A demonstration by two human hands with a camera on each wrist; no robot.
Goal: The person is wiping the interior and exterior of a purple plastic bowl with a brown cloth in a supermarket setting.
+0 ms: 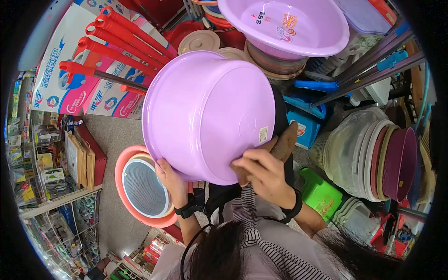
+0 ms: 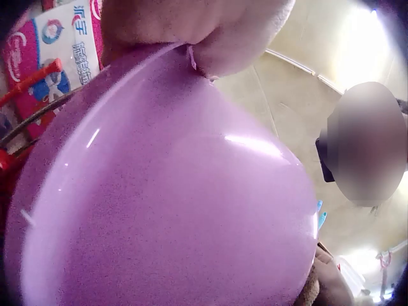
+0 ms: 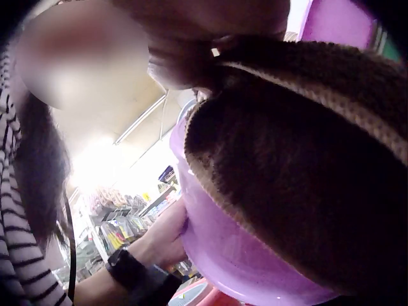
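Saw glossy lilac over the held basin (image 1: 233,112) — a whitish sticker (image 1: 263,135) on it — and dark brown edged in tan on the cloth (image 3: 287,178). Noted lilac again on the upper basin (image 1: 322,28), printed in orange, red and black. Caught bright red along the long handles (image 1: 130,27), coral on the tub (image 1: 122,182), pale blue-grey on the basket (image 1: 144,186), vivid green on the plastic container (image 1: 322,193), white with black stripes on the tie (image 1: 289,260).

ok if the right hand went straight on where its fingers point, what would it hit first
Most likely the purple basin: the right hand, gripping a brown cloth, points at its outer surface. The gap, if any, is hard to judge from the head view.
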